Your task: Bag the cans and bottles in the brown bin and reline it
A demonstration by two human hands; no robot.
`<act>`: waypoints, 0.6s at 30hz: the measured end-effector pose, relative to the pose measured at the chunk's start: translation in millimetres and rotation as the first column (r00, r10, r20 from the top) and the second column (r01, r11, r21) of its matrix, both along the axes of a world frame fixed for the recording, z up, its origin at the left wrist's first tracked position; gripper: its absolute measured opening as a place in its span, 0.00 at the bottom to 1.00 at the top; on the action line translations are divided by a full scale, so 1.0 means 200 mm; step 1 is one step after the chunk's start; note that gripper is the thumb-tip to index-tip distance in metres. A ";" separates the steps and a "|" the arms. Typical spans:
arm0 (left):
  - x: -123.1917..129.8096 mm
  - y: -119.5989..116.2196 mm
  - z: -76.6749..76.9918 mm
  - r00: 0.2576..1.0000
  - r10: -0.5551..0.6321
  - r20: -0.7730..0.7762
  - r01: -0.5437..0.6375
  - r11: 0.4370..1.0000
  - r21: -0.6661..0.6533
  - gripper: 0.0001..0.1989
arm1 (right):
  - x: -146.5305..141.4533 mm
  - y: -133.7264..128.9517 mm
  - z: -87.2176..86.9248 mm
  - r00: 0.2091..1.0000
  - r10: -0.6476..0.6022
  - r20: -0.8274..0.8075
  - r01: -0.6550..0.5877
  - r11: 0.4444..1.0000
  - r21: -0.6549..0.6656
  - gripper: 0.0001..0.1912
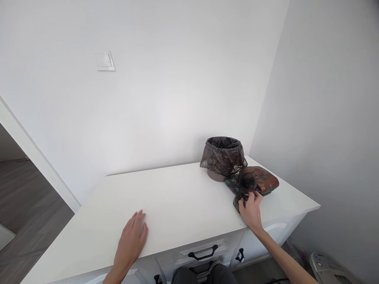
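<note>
My left hand (132, 237) lies flat on the white cabinet top (166, 205), fingers stretched out, with nothing in it. Toward the right end, my right hand (251, 208) has its fingers curled on the gathered black end of a tied garbage bag (266, 180). Reddish-brown and greenish contents show through the thin plastic of this bag, which lies on its side. Right behind it stands a small trash bin (217, 176), upright, with a black liner (223, 157) folded down over its rim. The inside of the bin is mostly hidden.
A white wall with a light switch (105, 61) rises behind the cabinet, and a grey wall stands at right. Black handles (203, 252) stick out from the drawer fronts. A pale appliance (328, 270) sits on the floor at lower right. Past the left edge is a doorway.
</note>
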State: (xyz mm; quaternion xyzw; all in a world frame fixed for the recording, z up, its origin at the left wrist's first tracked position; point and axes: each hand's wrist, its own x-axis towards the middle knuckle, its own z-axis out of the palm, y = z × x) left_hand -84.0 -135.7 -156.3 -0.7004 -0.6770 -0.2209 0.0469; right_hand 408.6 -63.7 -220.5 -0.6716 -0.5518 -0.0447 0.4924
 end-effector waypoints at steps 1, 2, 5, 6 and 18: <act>0.00 0.00 0.00 1.000 -0.001 -0.001 0.001 1.000 -0.004 0.25 | -0.01 -0.01 0.01 0.999 -0.019 0.043 0.018 0.999 0.039 0.13; 0.01 0.00 0.01 1.000 -0.004 -0.002 0.004 1.000 -0.006 0.25 | -0.03 -0.02 0.03 0.996 -0.022 0.090 0.016 0.998 0.063 0.13; 0.01 0.01 0.02 1.000 -0.010 -0.002 0.010 1.000 -0.005 0.25 | -0.06 -0.06 0.06 0.981 0.096 0.170 -0.105 0.993 0.045 0.09; 0.01 0.01 0.02 1.000 -0.006 0.000 0.006 1.000 -0.005 0.25 | -0.07 -0.07 0.07 0.971 0.160 0.176 -0.166 0.986 0.020 0.07; 0.03 0.02 0.06 0.999 0.036 0.009 -0.035 0.997 -0.062 0.25 | -0.06 -0.07 0.09 0.883 0.403 0.243 -0.360 0.911 -0.202 0.14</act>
